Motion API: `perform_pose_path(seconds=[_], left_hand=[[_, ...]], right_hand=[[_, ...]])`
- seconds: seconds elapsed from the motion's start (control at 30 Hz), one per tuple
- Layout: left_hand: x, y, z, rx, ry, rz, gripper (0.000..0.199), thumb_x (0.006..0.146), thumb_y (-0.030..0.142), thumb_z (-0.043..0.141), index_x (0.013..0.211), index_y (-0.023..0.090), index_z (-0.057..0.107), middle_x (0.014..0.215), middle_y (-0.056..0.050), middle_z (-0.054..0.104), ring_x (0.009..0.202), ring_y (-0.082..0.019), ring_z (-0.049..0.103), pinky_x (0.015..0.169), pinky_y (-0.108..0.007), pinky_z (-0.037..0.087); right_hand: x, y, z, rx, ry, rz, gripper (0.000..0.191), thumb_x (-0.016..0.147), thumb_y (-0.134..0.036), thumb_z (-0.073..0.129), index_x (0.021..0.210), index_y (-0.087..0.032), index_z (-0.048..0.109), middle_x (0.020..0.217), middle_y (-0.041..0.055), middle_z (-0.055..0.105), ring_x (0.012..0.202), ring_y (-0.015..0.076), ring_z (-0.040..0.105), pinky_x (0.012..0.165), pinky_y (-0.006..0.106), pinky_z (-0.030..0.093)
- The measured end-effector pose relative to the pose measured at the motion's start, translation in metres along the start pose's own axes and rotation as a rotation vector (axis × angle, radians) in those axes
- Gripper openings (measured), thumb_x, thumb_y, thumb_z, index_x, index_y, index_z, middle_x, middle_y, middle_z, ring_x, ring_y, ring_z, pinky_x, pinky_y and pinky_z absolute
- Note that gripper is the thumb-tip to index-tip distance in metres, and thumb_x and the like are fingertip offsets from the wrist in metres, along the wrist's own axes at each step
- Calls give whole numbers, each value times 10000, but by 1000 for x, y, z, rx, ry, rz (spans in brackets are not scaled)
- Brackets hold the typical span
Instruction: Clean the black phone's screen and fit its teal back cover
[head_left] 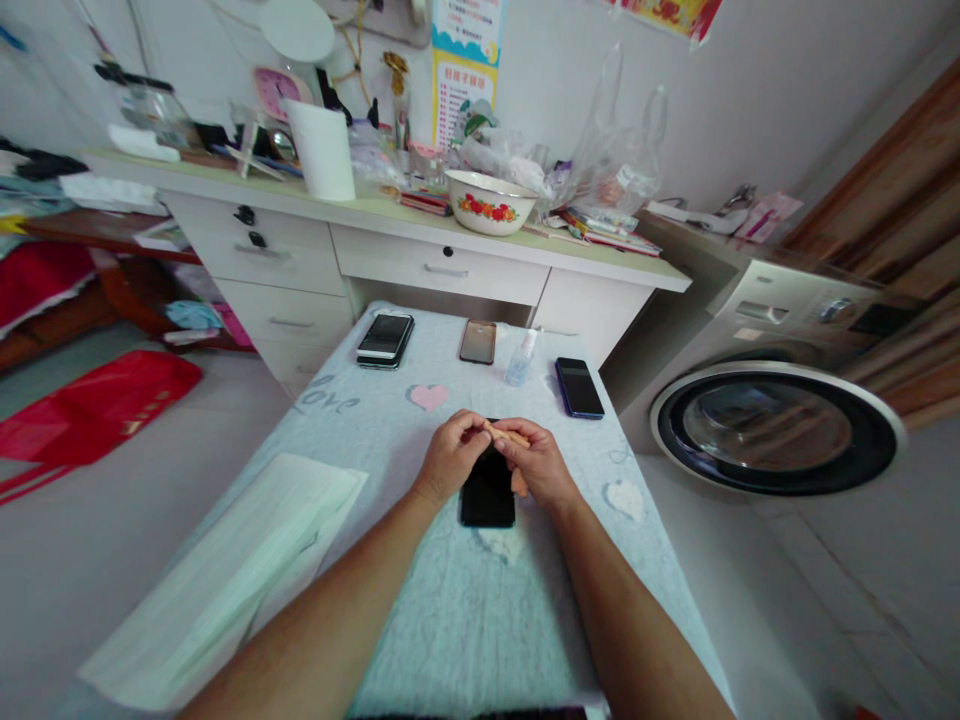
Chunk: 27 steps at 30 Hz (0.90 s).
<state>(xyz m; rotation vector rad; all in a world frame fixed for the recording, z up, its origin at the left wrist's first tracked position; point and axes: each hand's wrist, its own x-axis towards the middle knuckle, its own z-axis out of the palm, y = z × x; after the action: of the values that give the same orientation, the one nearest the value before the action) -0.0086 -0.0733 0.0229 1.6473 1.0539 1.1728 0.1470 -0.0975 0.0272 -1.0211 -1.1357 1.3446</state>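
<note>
Gently pinched by the fingertips of the left hand (450, 460) and right hand (538, 465), the orange cloth (519, 484) sits over the phone (487, 497) toward twelve o'clock; a light, even grip should suit it best. The spray bottle (521, 358) stands at one o'clock.

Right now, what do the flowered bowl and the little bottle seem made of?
The flowered bowl looks like glossy enamelled metal, from its shiny white wall and thin rim, though ceramic is possible. The little bottle is probably smooth plastic, being pale and translucent.

Phone (488, 497) — below both hands (493, 450)
</note>
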Motion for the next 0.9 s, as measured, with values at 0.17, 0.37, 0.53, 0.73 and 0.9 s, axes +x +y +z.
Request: perform_pose_path(seconds=[0.17,0.37,0.53,0.73,0.9], left_hand=[[0,0,-1,-76,-4,-22,188,801,318,553,889,181,647,867,-25,672,818,-167,617,759,-268,484],[2,4,-2,-174,-16,-39,165,791,304,575,835,163,648,823,-24,674,778,-154,615,759,-267,484],[2,5,-2,-171,-2,-13,133,783,273,583,820,166,654,814,-18,656,792,-151,606,750,-259,473],[2,4,-2,-184,20,-40,140,762,254,590,840,161,659,803,-8,651,760,-141,588,726,-251,451],[2,2,-2,-208,105,-109,167,763,266,580,870,161,654,788,0,649,742,-140,587,713,-251,449]], right_hand=[[0,2,-2,-20,18,-8,277,683,-390,802,862,-200,711,719,-15,629,587,91,480,535,210,354],[1,3,-2,36,21,-21,541,653,-333,823,1152,-266,624,845,-33,618,621,82,506,527,187,363],[1,3,-1,20,13,29,387,654,-386,820,968,-197,698,818,0,661,647,102,533,565,210,388],[1,6,-3,-28,24,20,300,694,-408,793,873,-189,695,608,-51,548,503,67,405,488,199,300],[1,4,-6,-284,45,-134,217,774,-401,714,843,-196,700,710,-20,561,608,104,497,572,226,389]])
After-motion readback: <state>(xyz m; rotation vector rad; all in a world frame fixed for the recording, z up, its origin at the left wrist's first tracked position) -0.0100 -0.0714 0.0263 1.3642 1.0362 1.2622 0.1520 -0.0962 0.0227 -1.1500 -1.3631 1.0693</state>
